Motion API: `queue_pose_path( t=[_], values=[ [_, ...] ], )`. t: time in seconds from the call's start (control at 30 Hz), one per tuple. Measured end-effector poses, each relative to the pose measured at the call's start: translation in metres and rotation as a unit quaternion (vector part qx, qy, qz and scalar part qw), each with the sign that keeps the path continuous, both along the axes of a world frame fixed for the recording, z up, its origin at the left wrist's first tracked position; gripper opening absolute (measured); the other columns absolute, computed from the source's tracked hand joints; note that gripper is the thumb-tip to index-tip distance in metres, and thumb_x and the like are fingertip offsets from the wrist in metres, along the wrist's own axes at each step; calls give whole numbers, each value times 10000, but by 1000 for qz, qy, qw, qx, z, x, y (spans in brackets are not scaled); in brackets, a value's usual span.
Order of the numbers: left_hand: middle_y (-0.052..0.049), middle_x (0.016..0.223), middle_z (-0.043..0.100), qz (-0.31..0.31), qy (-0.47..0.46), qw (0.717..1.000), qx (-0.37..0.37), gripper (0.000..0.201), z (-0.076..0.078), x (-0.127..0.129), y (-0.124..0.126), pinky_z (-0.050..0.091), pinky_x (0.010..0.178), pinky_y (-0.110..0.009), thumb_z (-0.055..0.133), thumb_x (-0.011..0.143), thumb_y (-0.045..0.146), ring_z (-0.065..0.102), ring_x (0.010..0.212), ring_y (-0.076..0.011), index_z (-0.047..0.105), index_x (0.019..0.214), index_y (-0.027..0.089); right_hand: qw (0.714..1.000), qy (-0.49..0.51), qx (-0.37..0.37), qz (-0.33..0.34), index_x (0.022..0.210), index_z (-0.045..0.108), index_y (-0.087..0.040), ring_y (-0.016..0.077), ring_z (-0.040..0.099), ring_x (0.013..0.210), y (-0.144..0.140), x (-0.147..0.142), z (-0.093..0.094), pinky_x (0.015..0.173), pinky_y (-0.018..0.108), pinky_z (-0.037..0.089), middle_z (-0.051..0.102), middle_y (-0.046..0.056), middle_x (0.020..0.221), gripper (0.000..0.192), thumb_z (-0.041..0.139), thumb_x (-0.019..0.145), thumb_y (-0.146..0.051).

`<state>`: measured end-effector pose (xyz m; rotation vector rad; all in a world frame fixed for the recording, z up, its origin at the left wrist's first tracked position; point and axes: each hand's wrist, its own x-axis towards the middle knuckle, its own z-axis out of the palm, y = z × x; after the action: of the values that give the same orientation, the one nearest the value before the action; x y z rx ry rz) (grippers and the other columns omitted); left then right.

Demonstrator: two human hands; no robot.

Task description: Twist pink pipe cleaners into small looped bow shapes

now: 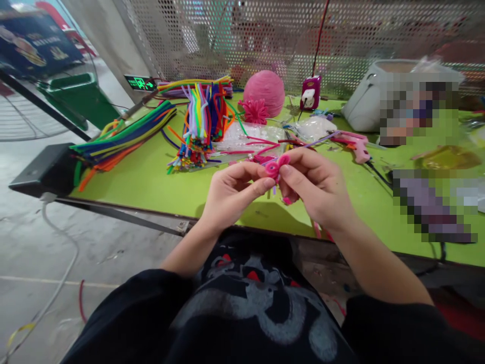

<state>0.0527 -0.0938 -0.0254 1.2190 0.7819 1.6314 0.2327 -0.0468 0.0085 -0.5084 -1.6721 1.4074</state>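
Note:
Coiled loops of pink pipe cleaner [273, 170] are pinched between my two hands, above the front part of the green table. My left hand [237, 194] grips the coil's left side between thumb and forefinger. On the other side, my right hand [316, 184] has its thumb and fingers closed on the same pink piece. A bit of purple stem [274, 190] shows just below the coil. Another small pink end [287, 200] pokes out under my right fingers. Part of the piece is hidden by my fingertips.
Bundles of coloured pipe cleaners [132, 134] lie at the table's left, with an upright bunch [199, 116] beside them. Behind are a pink yarn ball [265, 91] and a purple socket box [310, 93]. A pink glue gun [358, 146] and a grey bucket [364, 98] stand right.

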Motion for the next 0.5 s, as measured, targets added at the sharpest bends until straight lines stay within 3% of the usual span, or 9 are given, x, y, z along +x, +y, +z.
queue_pose_path(
  t=[0.07,0.17,0.33,0.5],
  values=[
    [-29,906,815,-7,89,996,-3,267,11,-12,-4,550,636,-163,1005,777,322,721,755,-89,859,971,210,997,-55,46,0,970,723,-229,97,546,603,2,4,3,523,253,431,680,-22,771,153,783,1023,-360],
    [-65,1013,849,13,190,982,7,312,28,-30,-3,579,677,-201,956,836,409,756,807,-123,875,1056,204,984,-143,108,11,916,756,-199,99,547,622,5,9,6,545,260,400,707,-1,787,133,731,1019,-280],
    [-37,843,820,-13,349,937,19,130,45,-35,6,493,594,-209,881,889,304,714,701,-110,859,937,185,970,-191,148,-11,862,776,-163,86,513,590,7,12,9,538,251,354,660,-16,689,141,743,973,-243],
    [-16,717,740,-75,349,934,-19,137,51,-23,12,470,597,-225,752,890,227,631,642,-97,733,772,159,968,-202,149,10,796,743,-163,75,471,567,6,12,12,542,249,341,603,-40,644,139,703,927,-187]
  ],
)
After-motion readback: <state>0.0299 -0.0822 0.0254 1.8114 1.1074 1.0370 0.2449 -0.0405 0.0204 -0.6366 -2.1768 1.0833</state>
